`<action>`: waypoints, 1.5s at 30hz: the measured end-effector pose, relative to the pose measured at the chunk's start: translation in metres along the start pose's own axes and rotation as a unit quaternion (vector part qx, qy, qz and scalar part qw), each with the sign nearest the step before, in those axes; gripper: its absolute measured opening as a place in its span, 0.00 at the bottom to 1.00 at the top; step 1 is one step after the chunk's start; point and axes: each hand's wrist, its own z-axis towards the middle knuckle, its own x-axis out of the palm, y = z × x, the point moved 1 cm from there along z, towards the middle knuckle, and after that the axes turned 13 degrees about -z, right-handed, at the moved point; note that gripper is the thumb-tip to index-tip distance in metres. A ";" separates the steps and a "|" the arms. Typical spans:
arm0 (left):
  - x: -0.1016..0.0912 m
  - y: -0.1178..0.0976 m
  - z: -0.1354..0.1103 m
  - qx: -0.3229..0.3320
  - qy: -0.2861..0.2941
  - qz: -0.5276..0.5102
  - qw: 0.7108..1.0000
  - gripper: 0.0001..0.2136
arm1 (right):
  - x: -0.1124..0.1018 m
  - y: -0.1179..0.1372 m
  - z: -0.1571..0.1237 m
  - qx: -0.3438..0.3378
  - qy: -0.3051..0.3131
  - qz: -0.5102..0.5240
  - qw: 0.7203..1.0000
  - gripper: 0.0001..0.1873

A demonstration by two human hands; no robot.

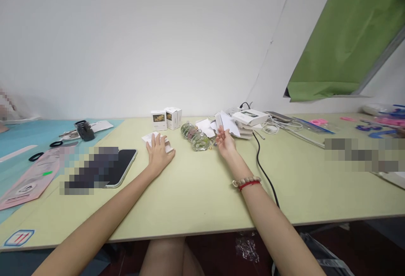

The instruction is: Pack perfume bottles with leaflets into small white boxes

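Note:
My left hand [157, 154] lies with spread fingers over a white carton [147, 137], which looks partly flattened and is mostly covered by the hand. Palm turned up and fingers loosely curled, my right hand [226, 144] is at the front of a folded white carton [228, 123]; whether the fingertips touch it I cannot tell. Between the hands stands a row of round glass bottles, a clear green one [200, 142] nearest, a purplish one [191, 132] behind it. Small white picture boxes [158, 120] stand upright beyond my left hand.
A phone [126, 164] lies left of my left arm. A black cable [264, 168] runs past my right forearm to the table edge. Behind are a stack of white boxes [249, 117] and coiled white cables [271, 127]. Pink scissors [319, 122] lie farther right.

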 end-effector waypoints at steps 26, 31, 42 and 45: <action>-0.019 -0.006 0.001 0.086 -0.089 -0.078 0.989 0.19 | 0.019 -0.005 -0.027 -0.069 0.099 -0.215 0.969 0.16; -0.016 -0.010 -0.002 0.179 -0.085 -0.063 0.978 0.14 | 0.032 -0.017 -0.057 -0.352 0.163 -0.468 0.794 0.08; -0.013 -0.014 -0.008 0.263 -0.009 -0.098 0.960 0.09 | 0.044 -0.030 -0.078 -0.441 0.263 -0.581 0.631 0.30; -0.013 -0.015 -0.009 0.256 -0.035 -0.106 0.960 0.10 | 0.044 -0.032 -0.076 -0.432 0.286 -0.579 0.630 0.24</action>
